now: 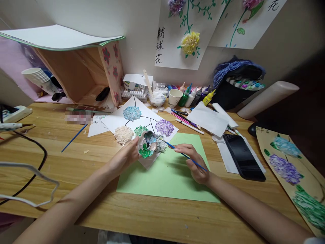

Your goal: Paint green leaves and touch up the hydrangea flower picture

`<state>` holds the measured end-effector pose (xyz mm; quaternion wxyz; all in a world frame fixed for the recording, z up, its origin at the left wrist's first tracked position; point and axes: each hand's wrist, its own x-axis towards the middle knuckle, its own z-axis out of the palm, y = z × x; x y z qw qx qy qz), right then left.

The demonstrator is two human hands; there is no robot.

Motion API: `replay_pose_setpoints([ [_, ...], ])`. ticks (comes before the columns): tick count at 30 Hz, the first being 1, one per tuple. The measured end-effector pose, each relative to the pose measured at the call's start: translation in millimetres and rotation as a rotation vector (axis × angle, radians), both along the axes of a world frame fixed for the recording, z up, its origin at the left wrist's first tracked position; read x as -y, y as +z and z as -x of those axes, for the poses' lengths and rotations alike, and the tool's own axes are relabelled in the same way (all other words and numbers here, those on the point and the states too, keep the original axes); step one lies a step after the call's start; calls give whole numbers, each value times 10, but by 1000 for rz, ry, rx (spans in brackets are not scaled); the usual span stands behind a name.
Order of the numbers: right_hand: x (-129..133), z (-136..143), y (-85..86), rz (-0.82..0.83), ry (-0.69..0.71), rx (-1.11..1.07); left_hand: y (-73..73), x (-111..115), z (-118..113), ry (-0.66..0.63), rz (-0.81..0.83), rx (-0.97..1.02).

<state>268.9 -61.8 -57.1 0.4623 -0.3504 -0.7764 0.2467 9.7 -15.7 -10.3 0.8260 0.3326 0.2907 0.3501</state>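
My left hand (129, 150) grips a small round paint palette (146, 145) smeared with green, black and light blue paint, tilted toward me. In my right hand (194, 162) is a blue paintbrush (186, 156), its tip close to the palette's right rim; whether they touch I cannot tell. Behind the palette lies white paper (149, 117) with textured flower heads: a blue one (132, 113), a purple one (164, 127), a green one (140, 130) and a greyish one (160, 145), partly hidden. A cream flower head (123, 135) sits at its left edge. Green paper (162, 179) lies under my hands.
Paint bottles (189, 97), a paper cup (175, 97) and a bowl of white material (157, 97) line the back. A phone (243, 157) lies right, beside a flower picture (286, 169). Left are a loose blue brush (74, 138), cables (43, 166) and a glue gun (12, 126).
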Motion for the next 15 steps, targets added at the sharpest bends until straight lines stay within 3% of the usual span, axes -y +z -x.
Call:
replay_pose_setpoints([
  [4, -32, 29, 36, -34, 86, 68, -10, 12, -12, 19, 19, -42],
  [15, -2, 27, 46, -43, 88, 63, -23, 5, -42, -10, 1, -20],
])
